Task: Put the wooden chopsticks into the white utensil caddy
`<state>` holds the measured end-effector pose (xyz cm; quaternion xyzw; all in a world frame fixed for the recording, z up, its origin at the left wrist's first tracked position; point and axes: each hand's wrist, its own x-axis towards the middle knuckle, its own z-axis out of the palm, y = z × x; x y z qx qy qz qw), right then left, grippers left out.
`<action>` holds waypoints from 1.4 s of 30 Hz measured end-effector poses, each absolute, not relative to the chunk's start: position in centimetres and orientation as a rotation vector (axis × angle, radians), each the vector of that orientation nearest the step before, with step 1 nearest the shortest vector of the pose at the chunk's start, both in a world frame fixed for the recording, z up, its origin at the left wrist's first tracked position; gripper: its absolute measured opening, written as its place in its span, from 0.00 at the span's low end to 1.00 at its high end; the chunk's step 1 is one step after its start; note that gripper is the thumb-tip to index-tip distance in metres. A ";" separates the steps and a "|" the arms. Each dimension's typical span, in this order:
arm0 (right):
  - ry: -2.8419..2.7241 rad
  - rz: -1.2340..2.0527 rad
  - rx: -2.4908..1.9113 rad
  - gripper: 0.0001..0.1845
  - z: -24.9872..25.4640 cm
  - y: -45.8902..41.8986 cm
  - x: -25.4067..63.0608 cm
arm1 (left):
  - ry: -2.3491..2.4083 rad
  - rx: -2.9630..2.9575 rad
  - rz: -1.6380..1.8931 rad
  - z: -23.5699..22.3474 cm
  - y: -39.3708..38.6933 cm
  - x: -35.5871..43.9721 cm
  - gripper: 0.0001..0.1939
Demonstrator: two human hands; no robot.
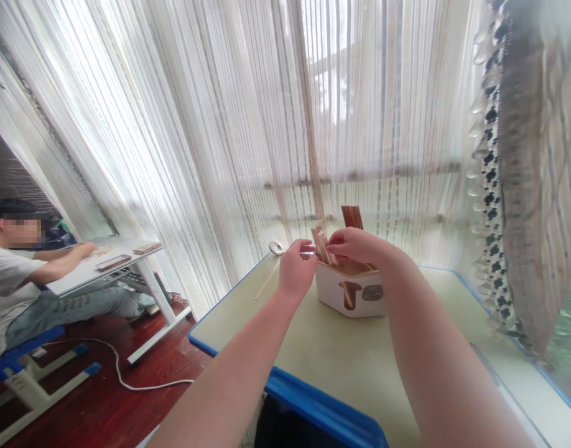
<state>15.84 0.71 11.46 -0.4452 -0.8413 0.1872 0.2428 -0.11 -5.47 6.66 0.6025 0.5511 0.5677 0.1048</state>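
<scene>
A white box with brown pictures on its side stands on the pale table. Several wooden chopsticks lean up from its near left corner, between my two hands. My left hand curls its fingertips against their left side. From the right, my right hand closes its fingers on the same chopsticks; its forearm passes over the box's right part. A second bundle of darker chopsticks rises at the back. A metal slotted spoon shows left of my left hand, its handle partly hidden behind the fingers.
One lone chopstick lies on the table at left. A blue chair back stands against the near edge. Sheer curtains hang behind. At far left another person sits working at a white table; a white cable crosses the floor.
</scene>
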 end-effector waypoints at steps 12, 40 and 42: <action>-2.037 -0.203 -1.116 0.13 15.3 -5.3 12.9 | 2.544 1.906 1.074 -0.3 -7.6 -11.8 0.16; -1.849 0.825 -0.998 0.21 -3.7 -0.1 1.7 | 1.893 1.854 1.347 -3.9 -7.1 -14.5 0.07; -1.750 0.934 -0.912 0.22 -3.5 -0.2 1.6 | 1.773 1.914 1.324 -4.0 -7.1 -14.2 0.06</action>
